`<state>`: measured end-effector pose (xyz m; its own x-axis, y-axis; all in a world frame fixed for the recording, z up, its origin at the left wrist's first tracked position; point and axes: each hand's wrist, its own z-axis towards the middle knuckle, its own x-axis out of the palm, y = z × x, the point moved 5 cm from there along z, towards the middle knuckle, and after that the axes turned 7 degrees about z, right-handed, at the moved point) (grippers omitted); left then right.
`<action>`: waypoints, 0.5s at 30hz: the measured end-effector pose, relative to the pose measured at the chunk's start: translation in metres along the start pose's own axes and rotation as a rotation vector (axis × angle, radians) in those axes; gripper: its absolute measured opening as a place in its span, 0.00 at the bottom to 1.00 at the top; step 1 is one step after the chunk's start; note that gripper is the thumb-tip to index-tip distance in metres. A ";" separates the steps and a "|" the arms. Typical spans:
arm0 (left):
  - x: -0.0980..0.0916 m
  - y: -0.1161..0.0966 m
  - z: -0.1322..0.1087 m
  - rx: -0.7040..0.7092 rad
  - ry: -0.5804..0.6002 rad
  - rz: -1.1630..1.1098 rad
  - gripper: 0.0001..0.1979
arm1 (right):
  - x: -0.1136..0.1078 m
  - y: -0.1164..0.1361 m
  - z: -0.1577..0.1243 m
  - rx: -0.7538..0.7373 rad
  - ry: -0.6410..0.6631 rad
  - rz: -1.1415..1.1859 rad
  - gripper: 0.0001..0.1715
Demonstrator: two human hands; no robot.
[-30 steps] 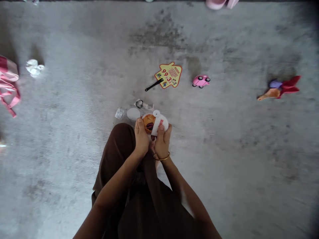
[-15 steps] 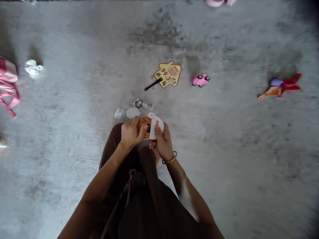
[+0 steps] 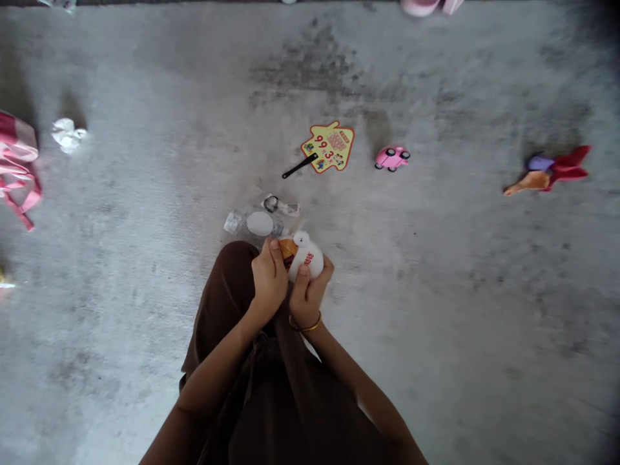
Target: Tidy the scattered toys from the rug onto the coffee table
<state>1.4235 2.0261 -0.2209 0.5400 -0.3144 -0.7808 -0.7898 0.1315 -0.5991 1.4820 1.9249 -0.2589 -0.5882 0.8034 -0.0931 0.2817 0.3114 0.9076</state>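
Observation:
Close in front of my lap, both hands hold a small white-and-orange toy [image 3: 312, 257] that looks soft. Its white side carries red lettering, and a small white round piece sits at its top. My left hand [image 3: 269, 274] pinches the orange side, its thumb and fingers closed at the edge. Around the white side my right hand [image 3: 309, 294] is wrapped, thumb on the front near the lettering; a gold bracelet [image 3: 305, 324] circles that wrist. The toy's back and lower part are hidden by my hands. Just beyond lies clear plastic wrapping [image 3: 234, 222] with a white oval piece [image 3: 260, 223].
On the grey floor ahead lie a small packet with a black ring [image 3: 281, 205], a yellow house-shaped sign [image 3: 332, 145] with a black handle and a pink toy car [image 3: 392, 158]. Red, purple and orange pieces [image 3: 549, 171] lie right; white crumpled material [image 3: 68, 134] and pink ribbon [image 3: 22, 194] left.
The toy has moved slightly right and nearer to me, turning in my hands. Its white side now covers more of the orange. My left hand has shifted right, and more of the wrapping shows.

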 end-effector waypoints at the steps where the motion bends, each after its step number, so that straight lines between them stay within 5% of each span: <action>1: 0.001 0.002 -0.003 -0.014 -0.015 0.003 0.23 | 0.001 -0.004 -0.001 0.018 0.003 -0.001 0.30; 5: -0.002 0.008 0.007 0.063 0.020 0.044 0.23 | 0.003 -0.008 0.015 0.023 0.107 0.171 0.26; 10: -0.010 0.007 0.033 0.321 0.307 0.033 0.26 | 0.001 -0.001 0.038 0.260 0.400 0.418 0.27; 13: -0.004 0.006 0.030 0.285 0.350 -0.023 0.30 | 0.004 -0.001 0.032 0.285 0.522 0.421 0.28; 15: 0.005 0.005 0.021 0.208 0.363 -0.103 0.33 | 0.006 -0.006 0.026 0.246 0.474 0.425 0.28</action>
<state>1.4286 2.0445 -0.2313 0.4464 -0.6413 -0.6241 -0.6411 0.2573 -0.7230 1.4968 1.9410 -0.2757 -0.6409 0.5897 0.4914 0.6929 0.1690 0.7010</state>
